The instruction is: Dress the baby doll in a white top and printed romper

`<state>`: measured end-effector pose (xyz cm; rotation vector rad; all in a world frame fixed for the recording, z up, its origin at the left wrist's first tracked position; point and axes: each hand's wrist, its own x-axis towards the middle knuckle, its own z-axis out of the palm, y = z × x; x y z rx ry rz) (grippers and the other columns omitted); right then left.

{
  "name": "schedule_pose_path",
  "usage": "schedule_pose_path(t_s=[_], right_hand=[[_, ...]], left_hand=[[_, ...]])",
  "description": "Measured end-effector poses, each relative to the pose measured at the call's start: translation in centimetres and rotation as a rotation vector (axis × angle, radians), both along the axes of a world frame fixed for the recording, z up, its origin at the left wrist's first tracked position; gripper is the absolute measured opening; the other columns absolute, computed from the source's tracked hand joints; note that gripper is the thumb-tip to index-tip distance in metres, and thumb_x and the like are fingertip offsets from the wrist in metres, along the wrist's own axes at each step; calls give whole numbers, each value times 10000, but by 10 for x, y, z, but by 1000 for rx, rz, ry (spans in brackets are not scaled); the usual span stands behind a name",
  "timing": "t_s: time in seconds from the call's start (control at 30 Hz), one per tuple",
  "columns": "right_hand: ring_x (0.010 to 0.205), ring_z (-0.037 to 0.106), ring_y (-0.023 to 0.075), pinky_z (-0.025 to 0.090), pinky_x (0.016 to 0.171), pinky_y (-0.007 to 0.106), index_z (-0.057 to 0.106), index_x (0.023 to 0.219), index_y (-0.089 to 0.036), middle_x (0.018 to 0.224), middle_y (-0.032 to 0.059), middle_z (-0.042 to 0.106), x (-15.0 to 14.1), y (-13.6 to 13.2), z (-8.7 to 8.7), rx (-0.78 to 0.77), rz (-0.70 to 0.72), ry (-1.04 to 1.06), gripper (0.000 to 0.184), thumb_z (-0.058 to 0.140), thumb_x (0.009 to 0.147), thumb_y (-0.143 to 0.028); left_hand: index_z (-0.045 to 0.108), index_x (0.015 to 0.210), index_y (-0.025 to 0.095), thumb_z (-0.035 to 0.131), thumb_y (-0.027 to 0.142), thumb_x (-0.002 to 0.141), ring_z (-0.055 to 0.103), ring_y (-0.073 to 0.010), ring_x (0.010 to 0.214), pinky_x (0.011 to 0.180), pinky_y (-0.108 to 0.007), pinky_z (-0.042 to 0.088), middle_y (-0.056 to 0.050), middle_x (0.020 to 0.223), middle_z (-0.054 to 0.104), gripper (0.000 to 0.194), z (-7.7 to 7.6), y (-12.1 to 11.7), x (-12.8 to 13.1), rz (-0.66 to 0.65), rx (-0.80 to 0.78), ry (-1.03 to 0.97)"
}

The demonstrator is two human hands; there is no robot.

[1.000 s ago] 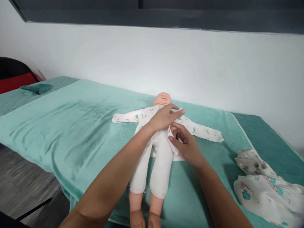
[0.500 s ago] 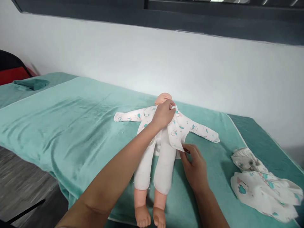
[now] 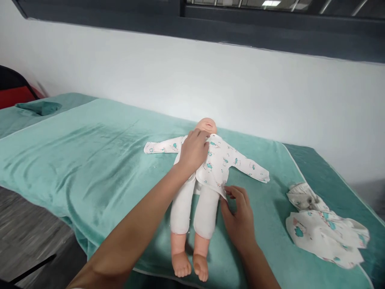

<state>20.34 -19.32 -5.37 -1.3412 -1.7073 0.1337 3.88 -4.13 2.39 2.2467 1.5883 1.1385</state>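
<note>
A baby doll [image 3: 207, 125] lies on its back, its head toward the wall and its bare feet toward me. It wears a white baby shirt [image 3: 215, 164] with a teal and pink print, sleeves spread to both sides, and plain white cloth on its legs. My left hand [image 3: 195, 150] rests on the upper chest with bent fingers closed on the shirt's front; its fingertips are partly hidden. Lower down, my right hand [image 3: 239, 214] pinches the hem corner at the doll's hip on the right. The shirt's right-hand front panel lies across the belly.
Crumpled printed baby clothing [image 3: 327, 233] lies to the right on the green sheet [image 3: 99, 160]. A white wall [image 3: 150, 72] rises behind the bed, under a dark window frame [image 3: 120, 24]. A black and red object [image 3: 15, 92] stands at the far left.
My left hand has moved left across the chest, and the shirt's front panel now lies flatter over the belly. My right hand has shifted slightly left with the hem. The doll's mouth is uncovered.
</note>
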Motion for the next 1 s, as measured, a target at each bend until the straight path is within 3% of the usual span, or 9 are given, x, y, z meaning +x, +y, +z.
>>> schedule_pose_path(t_s=[0.07,0.17,0.23,0.37,0.5,0.67,0.77,0.9,1.0], right_hand=[[922,607,223,515,781,378,589,1059,-231,1014,72,628,6,-2,-3,-89,-19,31,205,541,885,-133],[829,596,213,493,734,362,579,948,-229,906,50,626,12,-6,-6,-197,-94,72,109,524,876,-169],[792,589,215,476,701,355,562,914,-230,867,47,624,13,-9,-7,-249,-167,90,59,532,869,-208],[747,587,220,439,648,342,544,921,-234,864,56,638,8,-11,-8,-316,-235,63,90,547,867,-305],[714,598,234,392,605,328,557,944,-229,838,65,666,-2,-5,-2,-385,-274,9,232,540,901,-456],[765,637,257,382,613,323,574,1010,-226,898,78,719,-6,-2,2,-440,-292,-3,235,475,934,-425],[787,639,255,412,653,336,585,1005,-232,905,67,717,0,-6,1,-438,-268,38,228,430,954,-391],[799,620,242,467,707,370,636,960,-223,913,74,666,8,-10,-3,-346,-237,22,212,454,937,-330],[950,619,263,527,822,441,633,1154,-194,1127,135,616,1,-10,-4,-192,-257,27,280,514,911,-263]], left_hand=[[630,1053,212,506,171,923,571,-244,1093,942,-378,469,-80,1091,643,184,-14,-17,-15,-1,53,-148],[632,1030,216,461,147,916,593,-198,1035,894,-337,489,-57,1062,638,217,-40,-51,-46,22,35,-352],[630,1048,221,463,151,907,600,-187,1039,870,-322,491,-49,1084,643,230,-57,-74,-67,58,-79,-437],[557,1245,242,534,202,886,612,-181,1081,917,-329,483,-44,1196,638,361,-79,-107,-90,-50,-366,-451],[517,1308,246,577,237,873,601,-186,1041,906,-336,474,-39,1140,628,439,-84,-115,-88,-69,-390,-351],[588,1106,209,515,168,871,575,-198,925,849,-353,453,-34,997,615,249,-88,-112,-81,22,-276,-194],[586,939,211,477,107,849,531,-166,792,731,-300,437,-5,856,552,175,-91,-117,-84,41,-127,-254],[562,863,218,494,90,827,511,-149,738,675,-274,429,5,828,536,149,-94,-125,-88,45,-28,-317],[564,906,218,483,99,855,530,-156,765,696,-283,450,-3,847,545,153,-96,-127,-87,13,-26,-270]])
